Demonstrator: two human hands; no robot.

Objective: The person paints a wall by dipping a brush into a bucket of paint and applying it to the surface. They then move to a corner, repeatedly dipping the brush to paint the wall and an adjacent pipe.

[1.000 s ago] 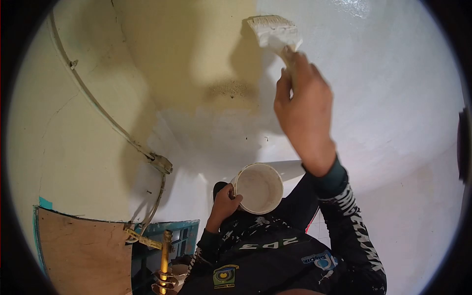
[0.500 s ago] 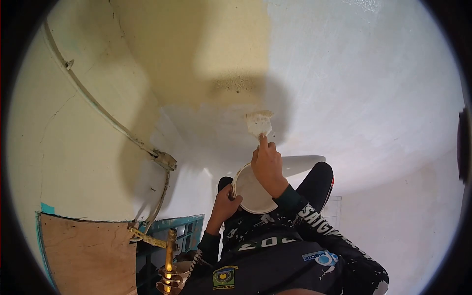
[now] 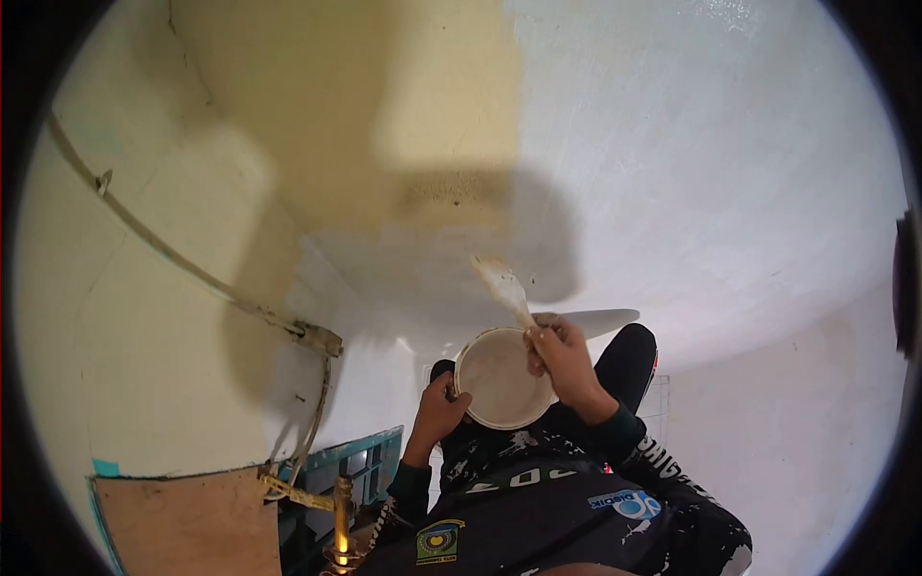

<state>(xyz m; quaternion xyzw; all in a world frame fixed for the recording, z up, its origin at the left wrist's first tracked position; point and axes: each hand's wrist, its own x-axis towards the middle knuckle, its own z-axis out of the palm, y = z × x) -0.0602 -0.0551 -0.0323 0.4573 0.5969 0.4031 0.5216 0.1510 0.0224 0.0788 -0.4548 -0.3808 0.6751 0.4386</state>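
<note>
My left hand (image 3: 442, 411) grips the rim of a round whitish bucket (image 3: 492, 379) at its left side, thumb over the edge. The bucket is held in front of my body, and its pale inside shows. Closed around the handle of a paintbrush (image 3: 501, 284) is my right hand (image 3: 565, 360), near the bucket's right rim. The brush is coated in white, with its bristles pointing up and left, away from the bucket. Beyond the bristles is a wall (image 3: 663, 182), white on the right with a yellowish patch (image 3: 442, 86) on the left.
A cable conduit (image 3: 182, 252) runs down the left wall to a small box (image 3: 317, 338). Below are a brown board (image 3: 187, 523), a teal window frame (image 3: 370, 451) and a brass-coloured metal fitting (image 3: 341, 518). My knee (image 3: 629, 360) is bent beside the bucket.
My right hand has drawn the paintbrush down from the wall toward the bucket, and the brush has turned more edge-on. My left hand still holds the bucket. The view has shifted slightly.
</note>
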